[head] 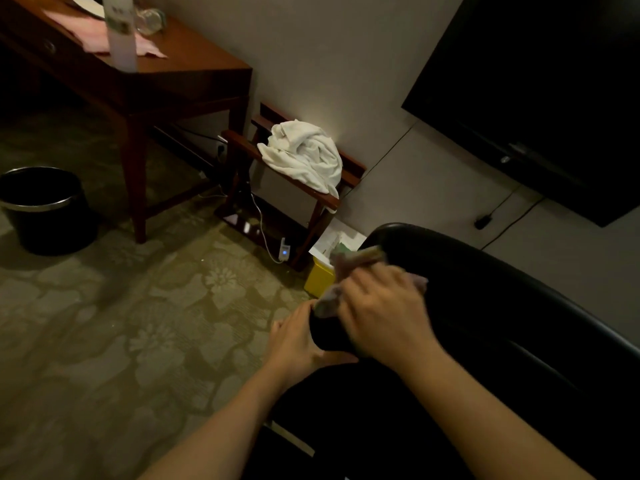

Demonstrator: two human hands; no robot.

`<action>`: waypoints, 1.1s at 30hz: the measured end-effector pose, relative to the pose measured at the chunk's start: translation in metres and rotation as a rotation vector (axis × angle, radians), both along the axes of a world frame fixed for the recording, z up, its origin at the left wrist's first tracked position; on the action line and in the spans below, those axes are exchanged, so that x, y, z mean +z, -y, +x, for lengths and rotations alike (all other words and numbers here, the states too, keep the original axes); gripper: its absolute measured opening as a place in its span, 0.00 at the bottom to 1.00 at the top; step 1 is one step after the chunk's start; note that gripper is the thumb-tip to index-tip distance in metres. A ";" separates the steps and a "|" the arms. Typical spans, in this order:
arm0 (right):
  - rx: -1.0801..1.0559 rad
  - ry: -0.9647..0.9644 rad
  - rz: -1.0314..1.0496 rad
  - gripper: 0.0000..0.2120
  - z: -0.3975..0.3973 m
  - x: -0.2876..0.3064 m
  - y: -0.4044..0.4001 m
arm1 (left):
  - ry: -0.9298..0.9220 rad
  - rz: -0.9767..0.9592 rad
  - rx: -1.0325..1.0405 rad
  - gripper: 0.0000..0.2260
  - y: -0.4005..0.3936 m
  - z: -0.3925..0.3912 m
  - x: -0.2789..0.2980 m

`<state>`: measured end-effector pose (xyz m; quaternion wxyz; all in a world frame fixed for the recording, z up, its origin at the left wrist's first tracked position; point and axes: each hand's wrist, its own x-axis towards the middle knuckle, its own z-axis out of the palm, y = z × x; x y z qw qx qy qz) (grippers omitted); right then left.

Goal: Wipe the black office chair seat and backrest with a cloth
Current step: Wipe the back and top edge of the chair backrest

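Observation:
The black office chair (502, 306) fills the lower right, its curved backrest top edge running from centre to the right edge. My right hand (384, 310) presses a crumpled pinkish cloth (349, 268) against the chair's left end; the hand is blurred. My left hand (298, 341) grips the chair's left edge just below and left of the cloth, thumb on top. The seat is mostly hidden in darkness under my forearms.
A wooden desk (180, 81) with a white bottle (121, 32) stands at upper left, a black bin (45, 209) on the carpet beside it. A luggage rack (294, 174) with a white towel (304, 154), a yellow box (318, 278) and a wall television (540, 91) stand close.

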<state>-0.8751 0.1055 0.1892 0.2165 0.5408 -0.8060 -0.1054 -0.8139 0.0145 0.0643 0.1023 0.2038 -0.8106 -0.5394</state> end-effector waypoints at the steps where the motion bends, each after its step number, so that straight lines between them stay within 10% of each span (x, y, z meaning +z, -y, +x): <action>1: -0.022 -0.001 -0.078 0.14 -0.006 0.012 -0.009 | -0.001 0.008 -0.010 0.42 0.001 0.000 -0.001; 16: -0.744 0.021 -0.886 0.21 -0.027 -0.012 -0.140 | 0.063 0.082 0.039 0.45 0.000 0.010 0.006; 20: -0.448 0.020 -0.877 0.14 -0.009 -0.043 -0.082 | 0.005 0.083 0.046 0.45 0.005 0.015 0.012; 29: -0.229 -0.189 -0.324 0.26 -0.005 -0.134 -0.181 | -0.535 -0.712 0.105 0.28 -0.047 -0.041 0.135; 33: -0.581 -0.100 -0.573 0.25 -0.013 -0.114 -0.212 | -0.387 -0.977 -0.157 0.29 -0.086 -0.083 0.154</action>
